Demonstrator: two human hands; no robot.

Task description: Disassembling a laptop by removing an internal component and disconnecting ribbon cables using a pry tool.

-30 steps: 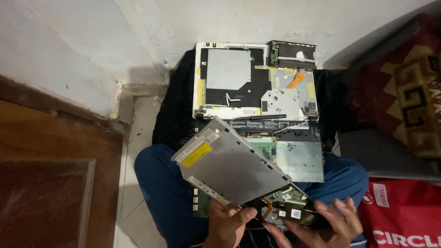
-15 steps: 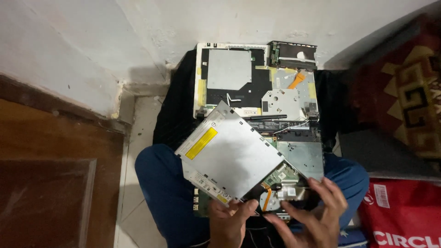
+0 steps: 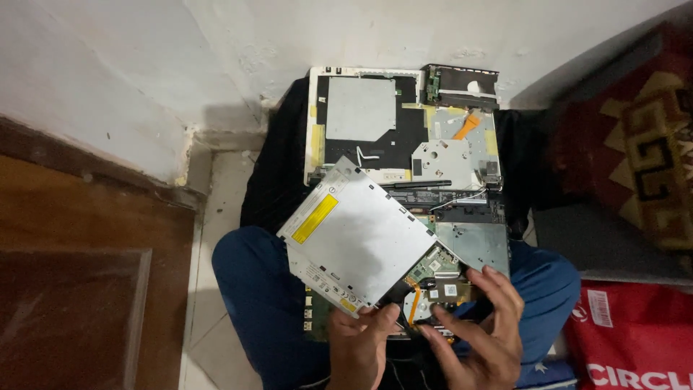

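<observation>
While the head view looks down at a person sitting on the floor in blue trousers, the left hand (image 3: 359, 345) grips the near corner of a flat silver optical drive (image 3: 357, 238) with a yellow label, thumb on top, drive tilted over the lap and just above the opened laptop base (image 3: 462, 249). Right hand (image 3: 480, 328) is spread, fingers loose, hovering on the exposed circuit board (image 3: 440, 278) and orange ribbon cable (image 3: 413, 307); it holds nothing that I can see. Drive looks like thin sheet metal: stiff, light, smooth so probably a bit slippery, edges likely sharp; judged best held by the long side edges, not the flat lid. Board and ribbon seem fragile. Laptop shell acts as an open tray: metal plates, black battery strip, wires inside. Red bag (image 3: 628, 339) and patterned cushion (image 3: 635, 144) at the right, wooden door (image 3: 79, 274) at the left
</observation>
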